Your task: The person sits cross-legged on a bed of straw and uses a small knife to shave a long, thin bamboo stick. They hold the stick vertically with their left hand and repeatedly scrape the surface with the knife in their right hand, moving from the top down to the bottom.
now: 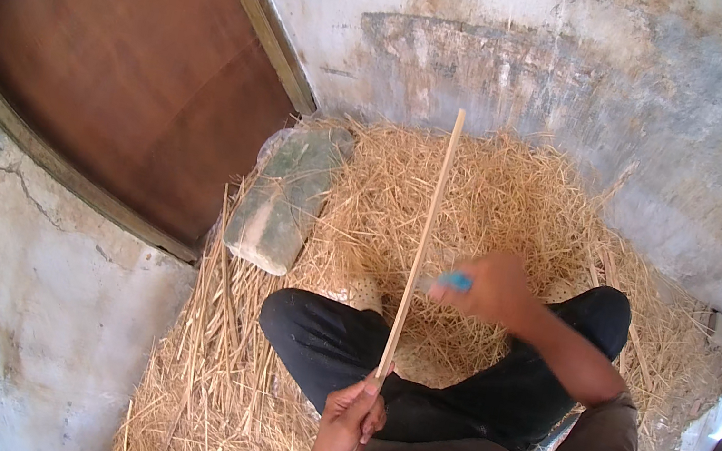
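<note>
A long, pale strip of split wood or bamboo (432, 209) rises at a slight tilt from my lap toward the far wall. My left hand (354, 410) is closed round its lower part, near my shirt, and the bottom end runs on beneath the hand. Beside the strip's middle, on its right, my right hand (493, 288) grips a knife with a blue handle (455, 281). Its short greyish blade points left at the strip. Motion blurs this hand and the blade, so I cannot tell whether the edge touches the wood.
My crossed legs in dark trousers (318, 329) frame the work. Loose straw-like shavings (504, 183) cover the floor around me. A flat stone block (284, 197) lies at left, beside a brown door panel (139, 61). A stained plaster wall (525, 61) stands ahead.
</note>
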